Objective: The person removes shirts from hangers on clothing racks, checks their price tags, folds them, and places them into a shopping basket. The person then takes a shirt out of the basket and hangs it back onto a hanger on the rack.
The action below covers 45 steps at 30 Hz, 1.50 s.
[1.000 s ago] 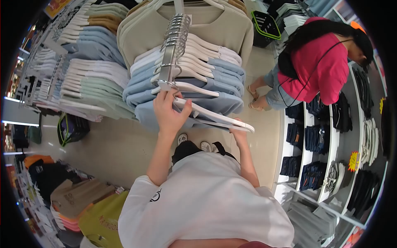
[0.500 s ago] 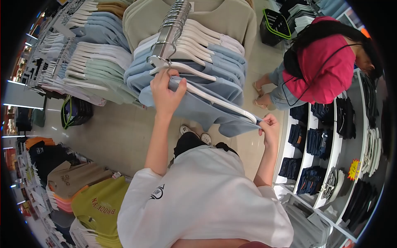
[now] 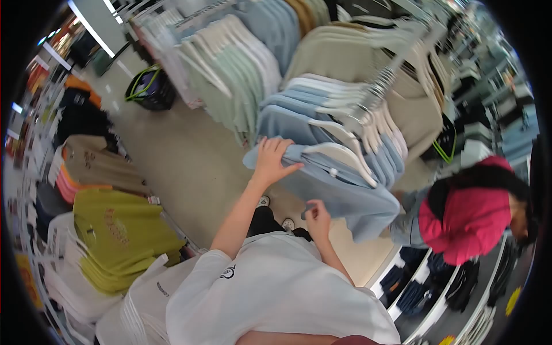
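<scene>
A light blue shirt (image 3: 345,192) hangs on a white hanger (image 3: 339,155) at the near end of a metal rail, its front turned toward me. My left hand (image 3: 271,164) is closed over the shirt's left shoulder, with the thumb stretched along the cloth. Lower down, my right hand (image 3: 318,219) is closed beside the shirt's lower left edge. A scrap of bluish cloth shows by its fingers, but what they hold is unclear. A small white tag (image 3: 333,172) shows near the shirt's neck. More blue shirts (image 3: 287,118) hang right behind.
Pale green shirts (image 3: 230,95) hang on the left. A black basket (image 3: 154,89) with green handles stands on the floor. To the right, a person in a pink top (image 3: 468,210) is close by, beside shelves of folded jeans (image 3: 417,296). Mustard shirts (image 3: 118,230) hang at lower left.
My view has turned, moving the rack rightward in view. The shirt's front now faces me more. My right hand has left the hanger's far end and moved to the shirt's lower left.
</scene>
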{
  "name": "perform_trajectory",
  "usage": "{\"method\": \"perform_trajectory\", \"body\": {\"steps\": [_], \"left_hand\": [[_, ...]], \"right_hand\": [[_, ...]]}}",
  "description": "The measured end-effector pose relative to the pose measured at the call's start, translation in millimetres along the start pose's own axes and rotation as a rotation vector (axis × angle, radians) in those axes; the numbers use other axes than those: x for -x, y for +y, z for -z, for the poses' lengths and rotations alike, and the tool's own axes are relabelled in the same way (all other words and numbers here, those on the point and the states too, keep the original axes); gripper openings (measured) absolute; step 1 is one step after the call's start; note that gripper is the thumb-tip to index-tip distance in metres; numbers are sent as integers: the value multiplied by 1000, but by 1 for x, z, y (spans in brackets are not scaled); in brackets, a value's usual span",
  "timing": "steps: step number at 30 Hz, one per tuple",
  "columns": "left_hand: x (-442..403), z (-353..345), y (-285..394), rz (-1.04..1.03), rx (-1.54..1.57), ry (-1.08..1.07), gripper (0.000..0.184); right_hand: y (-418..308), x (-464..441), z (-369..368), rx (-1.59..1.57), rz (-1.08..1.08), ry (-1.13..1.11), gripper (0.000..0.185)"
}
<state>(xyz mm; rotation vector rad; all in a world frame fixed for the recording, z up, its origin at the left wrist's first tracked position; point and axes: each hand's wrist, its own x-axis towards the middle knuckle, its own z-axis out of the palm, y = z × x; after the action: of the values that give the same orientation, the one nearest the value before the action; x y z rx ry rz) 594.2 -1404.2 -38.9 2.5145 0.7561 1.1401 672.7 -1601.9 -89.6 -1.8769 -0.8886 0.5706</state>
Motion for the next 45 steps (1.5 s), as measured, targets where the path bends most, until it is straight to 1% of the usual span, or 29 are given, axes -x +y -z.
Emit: {"method": "perform_trajectory", "body": {"steps": [2, 3, 4, 5, 6, 7, 8, 9, 10, 12, 13, 16, 19, 21, 23, 24, 25, 27, 28, 29, 31, 32, 33, 34, 35, 36, 39, 43, 45], "left_hand": [[24, 4, -25, 165, 39, -105, 40], [40, -1, -44, 185, 21, -85, 40], [55, -10, -64, 266, 248, -167, 39], [63, -13, -75, 338, 481, -243, 38], [64, -8, -74, 345, 474, -225, 38], [61, -3, -69, 307, 459, -205, 34], [58, 2, -66, 269, 443, -186, 31], [56, 9, -70, 273, 436, -174, 31], [55, 17, -75, 265, 401, -245, 30], [59, 28, -97, 253, 361, -321, 30], [67, 25, -117, 275, 336, -405, 26], [111, 19, -173, 363, 330, -566, 20], [168, 28, -242, 548, 484, -878, 16], [220, 46, -299, 552, 66, -1114, 28], [277, 84, -349, 783, 1, -1074, 32], [321, 98, -373, 1022, -94, -976, 30], [392, 96, -408, 1192, -117, -675, 27], [404, 175, -404, 1711, 216, -286, 21], [402, 205, -396, 1812, 296, 38, 19], [410, 226, -390, 1881, 374, 375, 17], [536, 220, -423, 1864, 441, 543, 28], [541, 239, -405, 1911, 295, 619, 27], [538, 249, -383, 1939, 154, 672, 26], [557, 238, -374, 1844, 144, 825, 12], [568, 223, -365, 1895, 185, 1050, 13], [563, 217, -354, 1982, 159, 1057, 13], [530, 206, -339, 2281, 5, 713, 14], [476, 217, -372, 2364, -106, 383, 14], [449, 230, -411, 2315, -153, 302, 15]], "right_hand": [[69, 6, -42, 284, 145, -400, 16], [109, 7, -62, 109, -97, -587, 18], [143, 5, -75, -61, -349, -761, 19], [154, -2, -79, -220, -602, -622, 21], [165, -10, -82, -378, -851, -464, 22], [191, -19, -84, -303, -825, -364, 24], [205, -31, -83, 5, -749, -327, 23], [281, -37, -86, 494, -369, -329, 22], [239, -44, -75, 636, -428, -297, 22], [228, -55, -77, 148, -913, -205, 26], [229, -58, -84, -89, -1023, -97, 31], [201, -63, -114, -138, -1003, -103, 34], [181, -75, -173, 183, -927, -289, 33], [148, -84, -219, 510, -940, -551, 30], [167, -98, -263, 534, -693, -636, 28], [188, -108, -283, 480, -544, -640, 27], [210, -119, -304, 409, -402, -635, 27], [234, -143, -343, 283, -181, -624, 26], [243, -158, -361, 238, -102, -622, 25], [196, -167, -368, 295, -165, -658, 24], [87, -184, -379, 416, -287, -737, 24], [69, -213, -416, 733, -397, -966, 29], [63, -224, -439, 744, -376, -982, 29], [58, -234, -468, 756, -303, -1022, 28], [50, -242, -500, 763, -230, -1061, 28], [48, -252, -533, 769, -155, -1099, 28], [27, -279, -616, 784, 6, -1190, 27], [-66, -323, -710, 851, -39, -1446, 31], [-107, -347, -755, 1285, 542, -1667, 47]]}}
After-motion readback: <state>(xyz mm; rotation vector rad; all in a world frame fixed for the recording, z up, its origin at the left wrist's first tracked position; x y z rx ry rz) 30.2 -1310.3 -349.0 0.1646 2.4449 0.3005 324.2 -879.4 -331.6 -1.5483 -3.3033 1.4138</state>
